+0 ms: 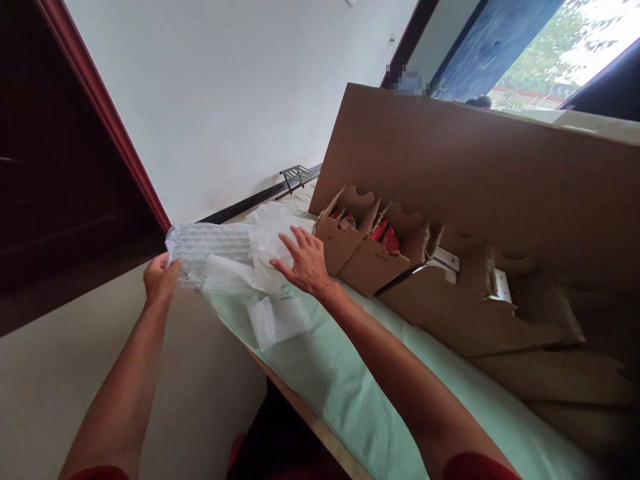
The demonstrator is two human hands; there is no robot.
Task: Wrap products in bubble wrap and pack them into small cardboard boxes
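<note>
My left hand (161,277) is closed on the left end of a clear ribbed air-cushion bag (213,241), which reaches past the table's edge. Over the pile of white foam sheets (281,223), my right hand (304,261) has its fingers spread and holds nothing. Whether its fingertips touch the sheets I cannot tell. A folded piece of white foam wrap (230,272) lies along the bag. Nearer to me, a smaller folded translucent packet (280,320) rests on the green cloth (320,363).
Cardboard bins (373,267) stand in a row on the right, some holding red packets (387,237), others white boxes (501,285). Behind them rises a tall cardboard panel (475,180). A small folding rack (299,175) is by the wall; a dark door (65,167) stands left.
</note>
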